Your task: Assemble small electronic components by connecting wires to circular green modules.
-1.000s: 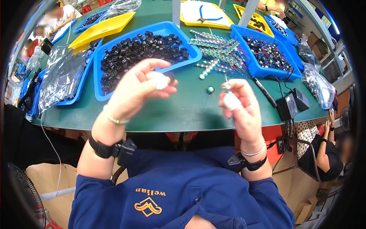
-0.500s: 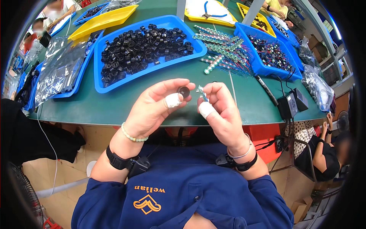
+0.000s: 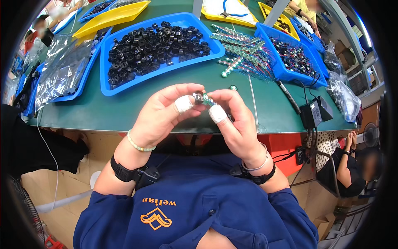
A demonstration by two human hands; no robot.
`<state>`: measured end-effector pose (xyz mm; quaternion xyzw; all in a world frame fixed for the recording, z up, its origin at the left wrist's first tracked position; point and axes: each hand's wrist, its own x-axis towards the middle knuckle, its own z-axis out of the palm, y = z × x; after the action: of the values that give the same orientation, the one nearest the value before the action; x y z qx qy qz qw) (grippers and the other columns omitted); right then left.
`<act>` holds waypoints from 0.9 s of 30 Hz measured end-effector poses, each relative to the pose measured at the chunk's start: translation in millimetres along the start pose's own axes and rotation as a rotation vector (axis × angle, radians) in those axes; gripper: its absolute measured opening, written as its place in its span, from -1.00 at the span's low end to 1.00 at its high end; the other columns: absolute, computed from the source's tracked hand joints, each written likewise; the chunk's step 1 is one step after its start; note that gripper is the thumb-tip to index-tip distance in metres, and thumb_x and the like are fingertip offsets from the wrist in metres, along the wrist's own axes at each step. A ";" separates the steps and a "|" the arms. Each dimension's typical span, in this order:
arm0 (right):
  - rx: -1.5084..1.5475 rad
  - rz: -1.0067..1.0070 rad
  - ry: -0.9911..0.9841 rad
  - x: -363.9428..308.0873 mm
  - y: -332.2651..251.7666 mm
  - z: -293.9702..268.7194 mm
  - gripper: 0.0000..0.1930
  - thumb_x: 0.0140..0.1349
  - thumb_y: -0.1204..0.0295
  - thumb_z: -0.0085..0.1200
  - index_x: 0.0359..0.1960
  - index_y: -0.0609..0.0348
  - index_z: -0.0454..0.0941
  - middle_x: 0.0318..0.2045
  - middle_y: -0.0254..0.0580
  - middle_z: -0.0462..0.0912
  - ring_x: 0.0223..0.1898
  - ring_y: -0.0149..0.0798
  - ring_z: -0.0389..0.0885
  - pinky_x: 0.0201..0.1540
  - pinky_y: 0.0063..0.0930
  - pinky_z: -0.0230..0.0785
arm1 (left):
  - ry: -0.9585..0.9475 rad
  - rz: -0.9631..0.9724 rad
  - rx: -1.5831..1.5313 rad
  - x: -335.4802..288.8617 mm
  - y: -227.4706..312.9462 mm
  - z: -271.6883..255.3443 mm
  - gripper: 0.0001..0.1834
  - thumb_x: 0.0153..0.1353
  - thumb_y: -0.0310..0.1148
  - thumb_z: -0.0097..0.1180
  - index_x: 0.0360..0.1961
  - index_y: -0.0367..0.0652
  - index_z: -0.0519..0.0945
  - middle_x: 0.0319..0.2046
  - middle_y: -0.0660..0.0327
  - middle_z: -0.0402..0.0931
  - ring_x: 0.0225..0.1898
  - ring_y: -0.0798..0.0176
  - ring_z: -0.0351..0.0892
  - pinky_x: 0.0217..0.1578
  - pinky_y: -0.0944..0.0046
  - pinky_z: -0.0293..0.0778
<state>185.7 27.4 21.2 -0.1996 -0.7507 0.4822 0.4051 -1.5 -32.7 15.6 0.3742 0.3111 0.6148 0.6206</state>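
Above the table's near edge, my left hand (image 3: 166, 108) is closed, with a small black round plastic housing (image 3: 198, 98) pinched between thumb and fingers. My right hand (image 3: 235, 118) pinches a small green circuit board (image 3: 207, 100), which meets the housing's open side. Fingertips partly hide both pieces, so I cannot tell how far the board sits inside. White tape wraps both thumbs. Beyond the hands stands a blue tray (image 3: 166, 75) heaped with black housings like the held one. A small round green piece (image 3: 233, 87) lies on the table just past my right hand.
Strips of green round boards (image 3: 242, 47) with wires lie in a pile. Right of them are a blue bin (image 3: 292, 76) of wired parts, a black marker (image 3: 289, 97) and a black corded box (image 3: 311, 115). Plastic bags (image 3: 64, 68) cover a tray at left.
Both hands have come together. The circuit board has moved left to meet the housing, which has tilted toward it. The small round green piece on the table has come into sight.
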 end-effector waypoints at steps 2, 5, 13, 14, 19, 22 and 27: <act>0.000 0.015 0.039 0.5 0.8 1.2 -0.75 0.27 0.59 -0.03 -0.01 0.30 0.44 -0.23 -0.20 0.56 -0.19 -0.39 0.54 -0.08 -0.51 0.38 | 0.011 -0.014 -0.004 1.1 2.4 -1.4 -0.61 0.31 -0.39 0.11 0.12 -0.31 0.45 -0.07 0.14 0.58 -0.07 0.30 0.62 -0.04 0.36 0.58; 0.011 0.045 0.061 1.6 2.7 2.3 -0.77 0.27 0.58 -0.01 -0.04 0.28 0.48 -0.22 -0.21 0.57 -0.18 -0.37 0.55 -0.07 -0.49 0.40 | 0.023 -0.007 0.004 1.7 1.3 -0.3 -0.62 0.31 -0.39 0.12 0.11 -0.30 0.46 -0.10 0.15 0.59 -0.08 0.31 0.62 -0.04 0.36 0.58; -0.133 0.029 0.058 -0.8 -3.4 2.8 -0.77 0.20 0.60 0.06 -0.09 0.25 0.52 -0.23 -0.14 0.57 -0.22 -0.29 0.58 -0.14 -0.45 0.43 | 0.055 0.003 0.046 -0.9 -0.5 3.1 -0.65 0.30 -0.40 0.13 0.08 -0.29 0.51 -0.10 0.16 0.59 -0.08 0.32 0.61 0.01 0.32 0.55; -0.192 0.011 0.062 -1.1 -6.5 3.0 -0.77 0.18 0.61 0.08 -0.11 0.24 0.52 -0.26 -0.14 0.57 -0.24 -0.25 0.59 -0.16 -0.43 0.44 | 0.060 0.001 0.064 -1.7 -1.0 3.0 -0.66 0.29 -0.41 0.14 0.07 -0.29 0.52 -0.10 0.16 0.59 -0.08 0.34 0.60 0.02 0.33 0.53; -0.482 -0.191 0.095 5.9 -0.8 4.4 -0.76 0.07 0.63 0.13 -0.18 0.22 0.52 -0.36 -0.13 0.57 -0.31 -0.12 0.60 -0.25 -0.35 0.45 | 0.094 0.062 0.325 4.4 0.1 2.7 -0.67 0.21 -0.51 0.16 0.02 -0.30 0.58 -0.11 0.20 0.61 -0.09 0.38 0.57 0.01 0.37 0.47; -0.454 -0.176 0.132 9.7 -5.8 7.2 -0.81 0.05 0.63 0.12 -0.27 0.20 0.47 -0.41 -0.11 0.55 -0.39 -0.09 0.58 -0.33 -0.32 0.43 | 0.065 0.271 0.505 11.0 4.8 6.7 -0.68 0.23 -0.53 0.14 0.02 -0.33 0.57 -0.11 0.19 0.61 -0.09 0.38 0.58 0.00 0.38 0.47; -0.468 -0.222 0.180 18.9 -8.8 9.6 -0.84 0.09 0.57 0.13 -0.30 0.17 0.43 -0.49 -0.13 0.54 -0.45 -0.11 0.58 -0.37 -0.30 0.43 | 0.072 0.533 0.808 16.1 8.0 10.3 -0.71 0.25 -0.56 0.11 0.01 -0.32 0.58 -0.08 0.18 0.61 -0.07 0.35 0.58 -0.01 0.42 0.47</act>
<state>167.6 31.0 34.8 -0.2462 -0.8199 0.2284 0.4636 3.8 -17.8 29.0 0.6303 0.4397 0.5949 0.2354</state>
